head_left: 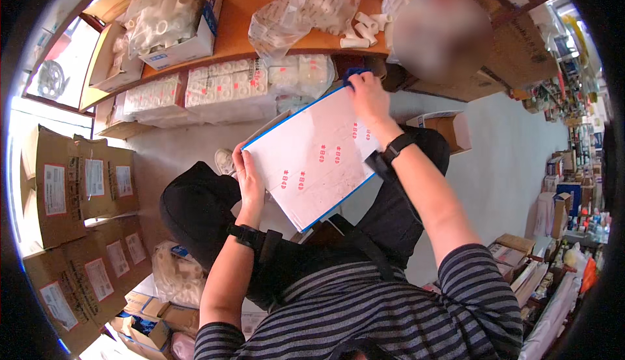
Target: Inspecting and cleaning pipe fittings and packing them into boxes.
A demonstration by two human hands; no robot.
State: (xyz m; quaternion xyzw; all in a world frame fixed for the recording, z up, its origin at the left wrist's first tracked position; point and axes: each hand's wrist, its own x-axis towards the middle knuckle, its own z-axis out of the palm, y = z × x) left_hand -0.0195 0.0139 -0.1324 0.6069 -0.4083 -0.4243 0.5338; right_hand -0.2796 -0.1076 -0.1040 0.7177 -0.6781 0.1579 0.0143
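A flat white cardboard box with blue edges and red printed marks lies tilted across my lap. My left hand grips its left corner, thumb on top and fingers bent at the edge. At the far corner, my right hand has its fingers closed around a small dark blue thing, pressed against the box's edge. The hand covers most of that thing, so its kind cannot be made out. The box's underside is hidden.
A wooden bench ahead carries an open carton of bagged parts and loose white tubes. Wrapped white rolls are stacked beneath. Brown cartons stand at left; an open carton sits on the floor at right.
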